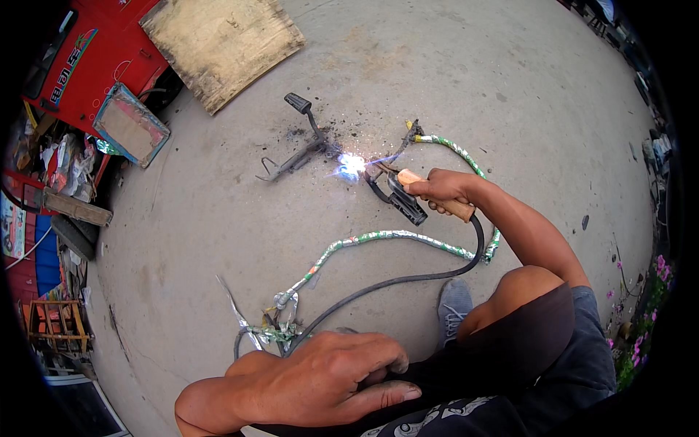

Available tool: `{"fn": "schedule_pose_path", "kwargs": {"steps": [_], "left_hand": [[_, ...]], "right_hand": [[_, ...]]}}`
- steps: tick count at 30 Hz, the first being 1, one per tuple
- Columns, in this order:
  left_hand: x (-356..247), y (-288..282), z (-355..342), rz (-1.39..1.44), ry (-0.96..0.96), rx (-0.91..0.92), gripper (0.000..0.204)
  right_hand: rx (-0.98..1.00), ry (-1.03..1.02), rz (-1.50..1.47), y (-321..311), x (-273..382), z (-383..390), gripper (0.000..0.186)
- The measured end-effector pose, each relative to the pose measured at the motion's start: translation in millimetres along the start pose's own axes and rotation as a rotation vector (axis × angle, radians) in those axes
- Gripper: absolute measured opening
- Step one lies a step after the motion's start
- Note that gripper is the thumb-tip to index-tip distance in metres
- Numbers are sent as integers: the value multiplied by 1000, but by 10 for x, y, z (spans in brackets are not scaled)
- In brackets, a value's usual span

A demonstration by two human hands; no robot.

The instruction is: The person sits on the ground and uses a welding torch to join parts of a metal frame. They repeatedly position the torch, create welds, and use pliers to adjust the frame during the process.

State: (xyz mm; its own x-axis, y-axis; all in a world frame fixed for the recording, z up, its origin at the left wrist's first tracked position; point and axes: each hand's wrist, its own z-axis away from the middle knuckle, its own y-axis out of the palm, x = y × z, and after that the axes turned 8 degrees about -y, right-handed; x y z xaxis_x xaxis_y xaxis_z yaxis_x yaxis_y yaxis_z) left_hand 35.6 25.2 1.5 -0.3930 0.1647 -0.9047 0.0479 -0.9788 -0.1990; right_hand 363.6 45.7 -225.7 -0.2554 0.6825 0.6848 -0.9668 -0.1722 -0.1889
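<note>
My right hand (445, 191) grips the orange-tan handle of a welding electrode holder (459, 209), whose black cable (378, 284) curves back toward me. In front of it burns a bright blue-white arc (352, 166) with sparks, at a dark metal frame (291, 156) lying on the ground. One black rubber pedal (297, 102) sticks up at the frame's far end; another ribbed black pedal (408, 204) lies just below the holder. Glare hides the joint itself. Nearer to me, my left hand (328, 375) rests over my knee, fingers curled in, thumb along them, with nothing visible inside.
A cable wrapped in green and silver tape (386, 234) loops over the concrete to a clamp (415, 132) near the frame. Taped cable ends (277, 328) lie by my knee. A wooden board (222, 47), a red vehicle (109, 44) and clutter stand left; pink flowers (641, 342) grow right.
</note>
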Motion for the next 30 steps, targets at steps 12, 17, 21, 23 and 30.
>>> {"fn": "schedule_pose_path", "kwargs": {"steps": [12, 17, 21, 23, 30], "left_hand": [[6, 18, 7, -5, 19, -24, 30], [0, 18, 16, -13, 20, -30, 30], [5, 28, 14, -32, 33, -41, 31], [-9, 27, 21, -36, 21, -41, 31], [0, 17, 24, -19, -29, 1, 31]], "right_hand": [[10, -2, 24, -16, -55, -104, 50], [2, -5, 38, -11, -13, -67, 50], [0, -17, 47, -5, -24, -72, 50], [1, -23, 45, -6, -33, -83, 50], [-9, -16, 67, 1, 6, -60, 50]]}}
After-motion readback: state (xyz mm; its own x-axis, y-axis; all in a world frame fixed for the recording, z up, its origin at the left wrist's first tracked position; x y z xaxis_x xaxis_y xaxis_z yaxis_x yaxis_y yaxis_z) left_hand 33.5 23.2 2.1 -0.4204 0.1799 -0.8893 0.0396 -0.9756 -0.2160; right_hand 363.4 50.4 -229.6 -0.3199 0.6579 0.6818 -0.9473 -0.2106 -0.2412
